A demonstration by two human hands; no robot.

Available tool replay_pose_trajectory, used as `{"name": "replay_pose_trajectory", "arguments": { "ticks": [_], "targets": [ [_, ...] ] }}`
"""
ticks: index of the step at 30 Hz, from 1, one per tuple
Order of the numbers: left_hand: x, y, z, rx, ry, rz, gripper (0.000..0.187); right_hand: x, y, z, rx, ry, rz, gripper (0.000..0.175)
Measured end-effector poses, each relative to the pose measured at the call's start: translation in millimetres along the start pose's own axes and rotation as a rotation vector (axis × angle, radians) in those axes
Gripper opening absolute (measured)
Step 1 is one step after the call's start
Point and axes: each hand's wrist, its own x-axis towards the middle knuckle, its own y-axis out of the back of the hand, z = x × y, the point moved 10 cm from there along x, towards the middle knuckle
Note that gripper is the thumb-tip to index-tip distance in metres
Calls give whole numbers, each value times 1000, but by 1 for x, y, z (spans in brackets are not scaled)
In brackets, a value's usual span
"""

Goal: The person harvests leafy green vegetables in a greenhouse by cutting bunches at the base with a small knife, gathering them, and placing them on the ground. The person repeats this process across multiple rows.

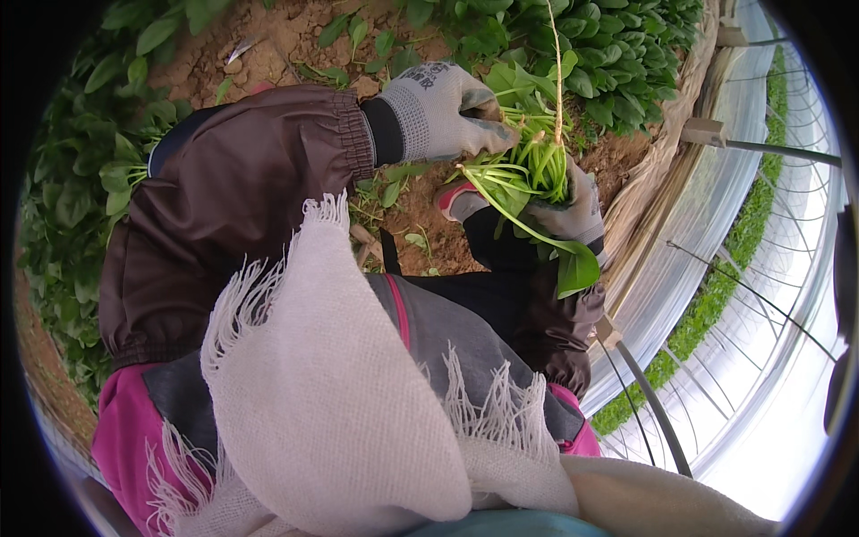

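A bunch of leafy greens point(547, 168), probably spinach, rests in my gloved right hand point(574, 208), whose fingers curl around the pale stems. One long thin root point(556, 74) sticks up from the bunch. A single stem with a broad leaf point(578, 267) hangs over the right hand towards me. From the left, my left hand point(449, 114), in a grey knit glove with printed writing, pinches stems at the near side of the same bunch. Its fingertips are partly hidden among the greens.
Growing greens stand at the left point(74, 194) and the upper right point(611, 54). A metal blade point(245, 47) lies on brown soil point(282, 64). Clear plastic sheeting point(678, 221) and dark rods point(651, 403) run along the right. A fringed white scarf point(329, 376) hangs before me.
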Motion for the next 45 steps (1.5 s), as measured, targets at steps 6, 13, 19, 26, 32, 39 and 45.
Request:
{"name": "replay_pose_trajectory", "arguments": {
  "ticks": [6,13,19,26,32,39,45],
  "targets": [
    [0,30,12,-105,-92,14,31,-4,9,8,-53,18,46,61],
    [2,62,16,277,-310,35,29,-16,10,13,104,-13,-35,75],
    [13,5,2,-175,-157,-217,22,-16,5,9,133,44,-75,73],
    [2,69,27,58,-365,31,17,-25,11,13,273,67,-40,54],
    [-11,74,29,714,-440,223,32,-27,20,-7,374,176,25,49],
    [-1,23,31,278,-362,-2,40,-22,15,-17,345,192,-16,51],
    [-6,32,45,403,-504,17,30,-22,13,-5,282,128,-6,48]
  ]
}}
